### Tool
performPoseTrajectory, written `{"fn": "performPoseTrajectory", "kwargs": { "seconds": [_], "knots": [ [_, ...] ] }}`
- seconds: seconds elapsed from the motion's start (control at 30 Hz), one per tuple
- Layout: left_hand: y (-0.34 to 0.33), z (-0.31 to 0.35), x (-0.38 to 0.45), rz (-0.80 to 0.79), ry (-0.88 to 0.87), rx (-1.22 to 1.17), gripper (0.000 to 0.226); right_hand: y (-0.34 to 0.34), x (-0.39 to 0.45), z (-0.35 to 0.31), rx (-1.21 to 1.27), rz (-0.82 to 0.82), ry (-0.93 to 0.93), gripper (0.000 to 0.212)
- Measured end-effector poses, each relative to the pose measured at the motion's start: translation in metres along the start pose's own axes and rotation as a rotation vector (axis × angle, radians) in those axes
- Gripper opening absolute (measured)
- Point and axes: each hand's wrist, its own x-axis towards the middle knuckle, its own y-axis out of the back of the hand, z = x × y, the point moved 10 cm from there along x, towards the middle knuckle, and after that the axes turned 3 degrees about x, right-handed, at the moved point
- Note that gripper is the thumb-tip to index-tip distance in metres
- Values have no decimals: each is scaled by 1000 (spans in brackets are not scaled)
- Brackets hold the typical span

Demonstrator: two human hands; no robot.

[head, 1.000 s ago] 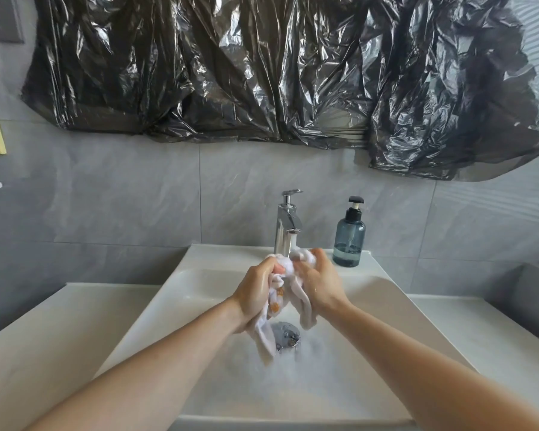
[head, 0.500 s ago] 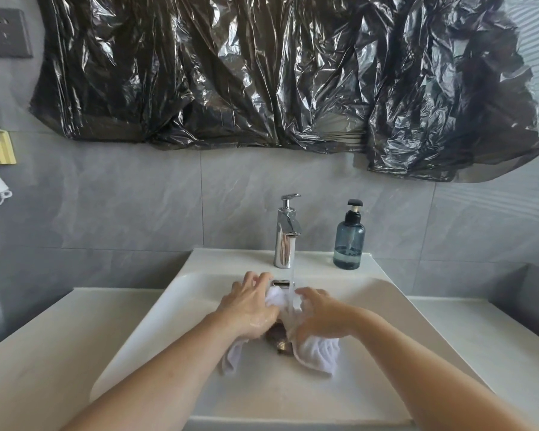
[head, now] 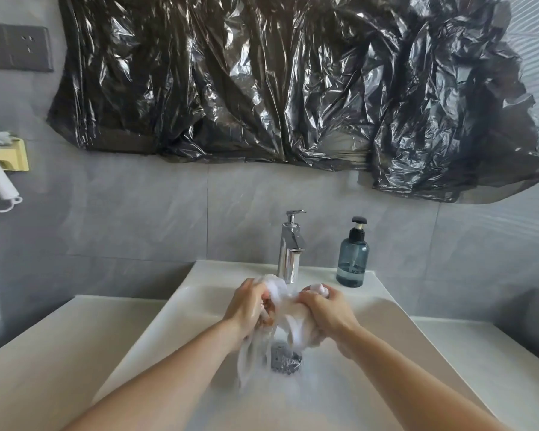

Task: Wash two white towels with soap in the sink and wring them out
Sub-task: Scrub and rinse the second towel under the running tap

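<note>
The left hand [head: 246,306] has its fingers curled round one end of the white towel [head: 285,312], and a loose wet tail hangs straight down from under those fingers toward the drain [head: 285,359] below. Between the two sets of fingers the cloth runs as a short bunched band, its long axis lying roughly level from side to side, just in front of the tap [head: 290,248] and above the sink [head: 181,309] basin. The right hand [head: 327,309] is clenched on the other end, with a small tuft of cloth poking up past its knuckles. Both hands sit about level and equally near the middle of the bundle, so a wring would probably mean turning the fists opposite ways about that side-to-side line. Whether one towel or both are in the bundle cannot be told; no second one shows elsewhere. The soap bottle [head: 353,264] stands on the ledge beyond the right fingers, apart from them.
</note>
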Motion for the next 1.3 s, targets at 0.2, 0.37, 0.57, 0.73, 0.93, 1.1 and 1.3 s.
{"fn": "performPoseTrajectory", "kwargs": {
  "seconds": [0.2,0.37,0.57,0.73,0.93,1.1,1.3],
  "knots": [
    [3,-11,7,104,92,-104,52,-14,-30,-53,59,16,385,12],
    [6,-9,3,138,98,-11,33,-32,-50,-74,-64,-21,612,7],
    [-2,14,-4,173,-81,45,36,0,-11,-42,2,165,318,9],
    [6,19,0,140,-95,172,37,-31,-30,-55,27,-25,435,2],
    [-7,21,-2,100,-56,59,37,6,-6,-35,55,206,267,7],
    [2,35,15,131,-131,276,35,-21,-22,-50,52,37,347,4],
    [-6,14,15,47,-78,113,25,-1,-6,-44,-6,199,291,3]
  ]
}}
